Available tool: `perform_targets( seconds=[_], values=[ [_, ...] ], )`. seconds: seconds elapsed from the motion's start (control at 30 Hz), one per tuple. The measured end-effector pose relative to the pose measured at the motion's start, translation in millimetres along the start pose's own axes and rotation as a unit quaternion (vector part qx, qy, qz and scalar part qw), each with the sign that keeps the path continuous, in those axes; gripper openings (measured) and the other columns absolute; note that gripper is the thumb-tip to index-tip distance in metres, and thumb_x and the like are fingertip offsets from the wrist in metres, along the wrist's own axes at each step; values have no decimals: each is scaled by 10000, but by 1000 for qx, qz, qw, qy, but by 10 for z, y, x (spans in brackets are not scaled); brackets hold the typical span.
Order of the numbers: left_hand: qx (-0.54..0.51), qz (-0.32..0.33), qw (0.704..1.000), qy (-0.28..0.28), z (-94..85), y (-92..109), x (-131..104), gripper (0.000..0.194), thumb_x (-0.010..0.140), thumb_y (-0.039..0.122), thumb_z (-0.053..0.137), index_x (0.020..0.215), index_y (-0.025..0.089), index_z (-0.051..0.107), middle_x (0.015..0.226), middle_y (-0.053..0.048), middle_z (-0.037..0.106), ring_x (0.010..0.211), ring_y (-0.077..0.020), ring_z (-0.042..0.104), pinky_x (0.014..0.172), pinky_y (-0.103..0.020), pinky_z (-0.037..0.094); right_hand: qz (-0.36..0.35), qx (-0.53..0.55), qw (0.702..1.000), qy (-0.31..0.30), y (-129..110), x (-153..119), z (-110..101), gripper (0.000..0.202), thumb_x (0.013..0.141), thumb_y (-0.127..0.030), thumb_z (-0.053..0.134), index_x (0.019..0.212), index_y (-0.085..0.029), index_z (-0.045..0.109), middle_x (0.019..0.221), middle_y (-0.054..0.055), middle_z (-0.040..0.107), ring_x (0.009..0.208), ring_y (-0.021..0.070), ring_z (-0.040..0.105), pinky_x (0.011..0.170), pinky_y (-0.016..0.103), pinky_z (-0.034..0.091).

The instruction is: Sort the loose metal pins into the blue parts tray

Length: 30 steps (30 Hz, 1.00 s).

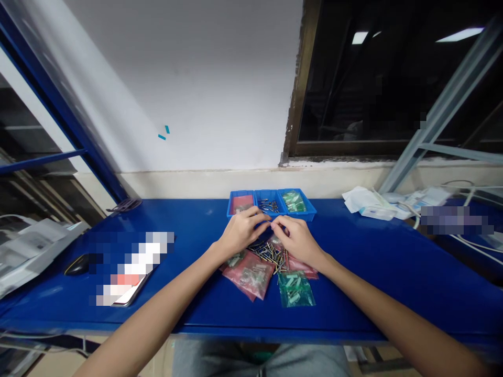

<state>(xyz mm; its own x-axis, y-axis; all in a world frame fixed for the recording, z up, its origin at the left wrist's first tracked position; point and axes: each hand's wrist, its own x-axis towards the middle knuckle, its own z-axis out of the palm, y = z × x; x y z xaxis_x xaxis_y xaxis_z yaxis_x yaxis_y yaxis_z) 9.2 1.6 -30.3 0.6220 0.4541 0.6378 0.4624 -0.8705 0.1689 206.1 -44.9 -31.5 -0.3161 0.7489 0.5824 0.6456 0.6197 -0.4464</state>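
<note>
My left hand (245, 229) and my right hand (295, 236) meet fingertip to fingertip above the blue table, both pinched closed. Something small and thin shows between the fingertips, but its kind is too small to tell. Just below them lies a loose pile of slim metal pieces (269, 252), shiny and pointed like screws or bits. Red plastic bags (255, 275) with small parts in them lie by the pile, partly under my left wrist. A green plastic bag (296, 289) of parts is nearer to me.
Behind my hands stands a blue three-section bin (310, 213) holding red bags, metal pieces and green bags. At left are a phone-like flat thing (129, 296), partly blurred, and a black mouse (77, 265). White packets (369, 203) and cables are at right.
</note>
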Motion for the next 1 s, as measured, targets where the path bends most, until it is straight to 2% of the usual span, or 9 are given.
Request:
perform_targets(
  seconds=[0.17,0.37,0.53,0.63,0.87,1.0],
  values=[
    [0,-19,1000,3,20,-3,3,226,1010,259,499,1116,166,675,1015,-74,633,888,-174,638,783,-318,555,0,15,1000,9,-10,2,-9,225,1004,-285,480,829,-197,591,802,18,651,758,172,603,714,291,414],
    [-125,-76,988,47,12,58,55,333,985,212,526,1312,159,554,896,-44,687,777,-148,643,747,-311,557,11,5,1000,6,43,-3,34,145,991,-244,498,909,-198,609,833,21,657,801,179,615,737,301,432],
    [-219,-117,968,45,12,118,84,147,954,235,579,1045,153,660,864,-42,732,748,-144,687,679,-272,559,14,-1,1000,-15,50,-13,60,124,977,-226,524,893,-199,612,832,23,669,818,187,623,755,316,448],
    [-246,-129,960,34,27,137,88,126,949,234,584,991,148,666,859,-45,744,761,-151,701,657,-258,553,11,-6,1000,-17,39,-18,66,128,976,-226,524,892,-199,617,848,31,674,824,190,626,752,315,451],
    [-151,-96,984,15,11,121,63,174,970,207,521,1010,165,685,865,-14,738,674,-119,646,628,-241,508,13,-10,1000,4,32,-19,45,154,973,-196,500,865,-197,610,819,25,662,788,185,623,734,301,435],
    [-58,-38,998,10,9,93,24,193,949,205,526,1074,160,666,931,-47,723,799,-161,669,717,-287,520,14,-13,999,26,27,-6,27,163,965,-182,496,844,-196,603,791,22,644,760,182,609,714,295,429]
  ],
)
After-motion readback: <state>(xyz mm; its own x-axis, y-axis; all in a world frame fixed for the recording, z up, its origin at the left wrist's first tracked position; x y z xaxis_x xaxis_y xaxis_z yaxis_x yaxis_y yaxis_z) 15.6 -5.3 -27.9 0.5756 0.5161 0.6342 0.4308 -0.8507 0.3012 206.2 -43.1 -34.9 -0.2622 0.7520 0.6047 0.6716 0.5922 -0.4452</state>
